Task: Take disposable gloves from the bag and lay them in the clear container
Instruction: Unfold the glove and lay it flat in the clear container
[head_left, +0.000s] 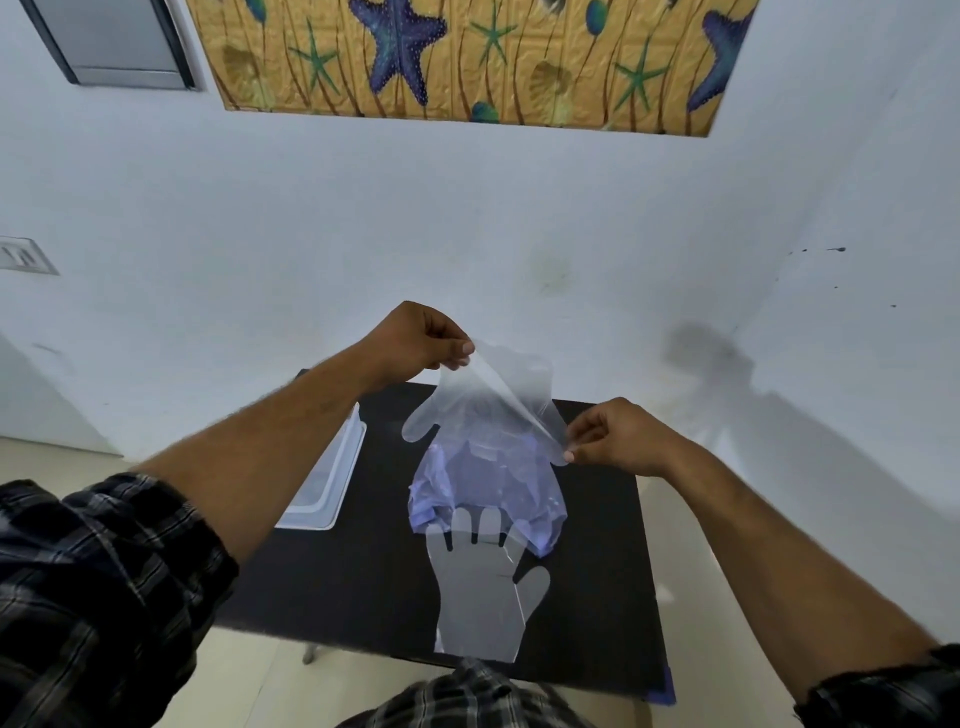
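Both hands, left hand (423, 343) and right hand (618, 436), pinch 1 thin glove (483, 405) by its cuff above the bag (488, 493); the clear container (332, 467) sits at 9 o'clock on the counter (597, 571). The film may cling, fold or slip mid-transfer. A 2nd glove (483, 587) at 6 o'clock overhangs the edge and could slide off.

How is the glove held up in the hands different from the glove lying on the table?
The held glove hangs in the air, pinched at its cuff by the left hand and right hand; the flat glove rests on the black table, untouched. The held glove's fingers point away and down and it sags with folds; the flat glove lies smooth, its fingers under the bluish bag. Both are thin, see-through plastic.
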